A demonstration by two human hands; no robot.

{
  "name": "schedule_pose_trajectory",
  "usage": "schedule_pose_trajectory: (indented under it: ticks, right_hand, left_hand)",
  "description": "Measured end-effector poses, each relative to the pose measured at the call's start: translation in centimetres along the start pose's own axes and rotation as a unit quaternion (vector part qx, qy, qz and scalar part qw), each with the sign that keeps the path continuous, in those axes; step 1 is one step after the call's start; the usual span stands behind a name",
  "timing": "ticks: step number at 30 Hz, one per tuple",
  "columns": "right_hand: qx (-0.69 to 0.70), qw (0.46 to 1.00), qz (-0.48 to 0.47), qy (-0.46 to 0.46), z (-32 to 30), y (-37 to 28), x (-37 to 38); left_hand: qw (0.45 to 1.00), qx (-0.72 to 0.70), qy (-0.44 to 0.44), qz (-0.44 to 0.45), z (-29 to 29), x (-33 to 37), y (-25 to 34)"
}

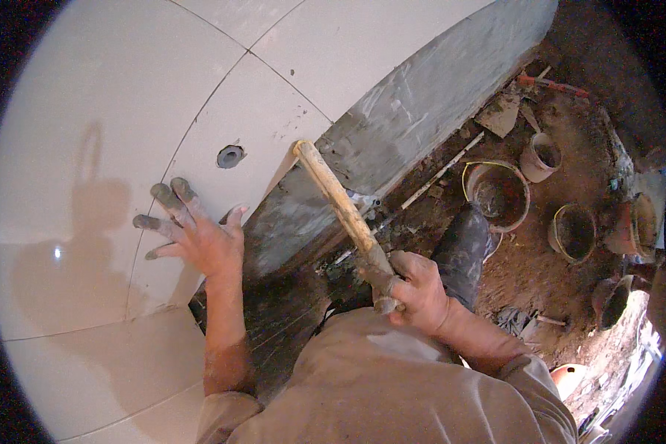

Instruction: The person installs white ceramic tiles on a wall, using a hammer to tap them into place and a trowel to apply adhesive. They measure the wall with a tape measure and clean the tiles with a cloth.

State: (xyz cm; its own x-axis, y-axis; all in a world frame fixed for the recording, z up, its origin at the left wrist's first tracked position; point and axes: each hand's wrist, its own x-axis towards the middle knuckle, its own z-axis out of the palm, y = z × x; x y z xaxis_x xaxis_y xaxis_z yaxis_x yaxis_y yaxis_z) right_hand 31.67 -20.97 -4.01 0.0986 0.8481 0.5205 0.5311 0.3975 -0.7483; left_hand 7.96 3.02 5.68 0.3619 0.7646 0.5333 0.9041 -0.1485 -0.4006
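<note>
My left hand (206, 235), its fingers spread and grey with dirt, rests against a large pale tile (233, 111). A round hole with a grey pipe end (230, 156) is in that tile, just beyond my fingertips. In my right hand (416, 290) is a wooden stick (338, 200), gripped near its lower end. The stick slants up and left, and its far end meets the tile's right edge. Whether it presses on the tile I cannot tell. Right of the tile runs a bare grey cement surface (377, 140).
On the dirt floor at the right stand several buckets, including a large one (498, 196) close to my knee and a smaller one (541, 157). A long thin pale strip (442, 170) lies beside the cement. A red tool (553, 85) is farther back.
</note>
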Motion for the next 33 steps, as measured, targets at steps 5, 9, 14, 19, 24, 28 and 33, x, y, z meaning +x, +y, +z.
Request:
schedule_pose_trajectory:
  ticks: [5,9,14,19,24,28,33]
  right_hand:
    - [-0.021,0.999,-0.002,0.024,0.7,0.4,0.2]
    - [0.008,1.0,-0.005,0.024,0.6,0.6,0.2]
    - [-0.003,1.0,0.011,-0.028,-0.1,-0.2,-0.9]
    - [0.0,1.0,-0.021,0.009,0.6,1.1,0.4]
    - [-0.003,0.999,-0.04,0.006,-0.8,0.2,0.6]
    - [-0.003,0.994,-0.103,0.046,-1.2,-0.3,0.7]
    - [0.003,0.987,-0.136,0.088,-1.5,-0.8,3.4]
  left_hand:
    - [0.999,0.029,-0.015,-0.011,-1.2,0.5,1.1]
    - [0.999,0.034,0.023,0.001,-1.5,0.6,1.3]
    - [0.999,0.029,0.04,0.013,-1.3,0.4,1.0]
    - [0.998,0.052,0.017,0.011,0.3,-0.1,0.5]
    - [1.0,0.017,-0.004,-0.003,1.3,-0.2,-0.7]
    - [0.998,0.061,-0.025,-0.015,-1.5,0.6,1.3]
    - [0.998,0.057,-0.021,-0.007,-2.2,0.9,1.3]
